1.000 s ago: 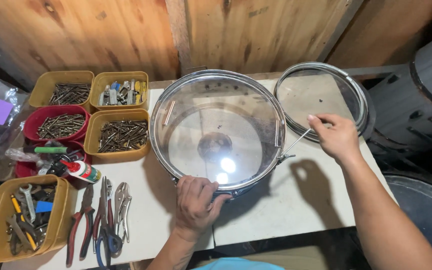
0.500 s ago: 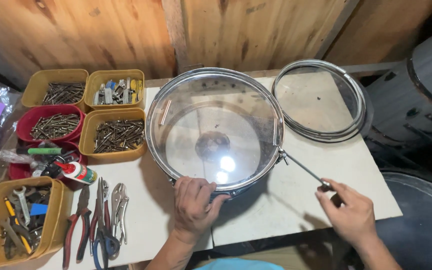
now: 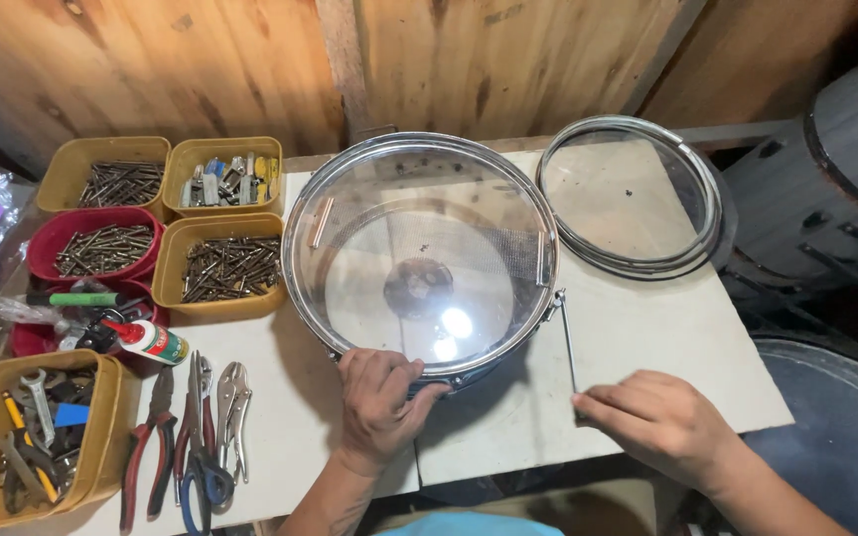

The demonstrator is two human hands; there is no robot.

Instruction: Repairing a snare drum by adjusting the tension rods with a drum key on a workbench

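Rod (image 3: 568, 342): thin metal, long axis running from the drum (image 3: 419, 258) rim toward the table (image 3: 647, 347) near edge.
Right hand (image 3: 662, 422): fingers pinching the rod's near end.
Left hand (image 3: 379, 402): fingers curled on drum rim.
Yellow tubs (image 3: 220, 263): screws, bolts.

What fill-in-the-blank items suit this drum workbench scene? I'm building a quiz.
1. The left hand grips the near rim of the round clear-headed ____.
2. The right hand holds a thin metal ____.
3. The loose metal hoop lies to the drum's ____.
4. The one non-yellow screw tub is ____.

Answers: drum; rod; right; red
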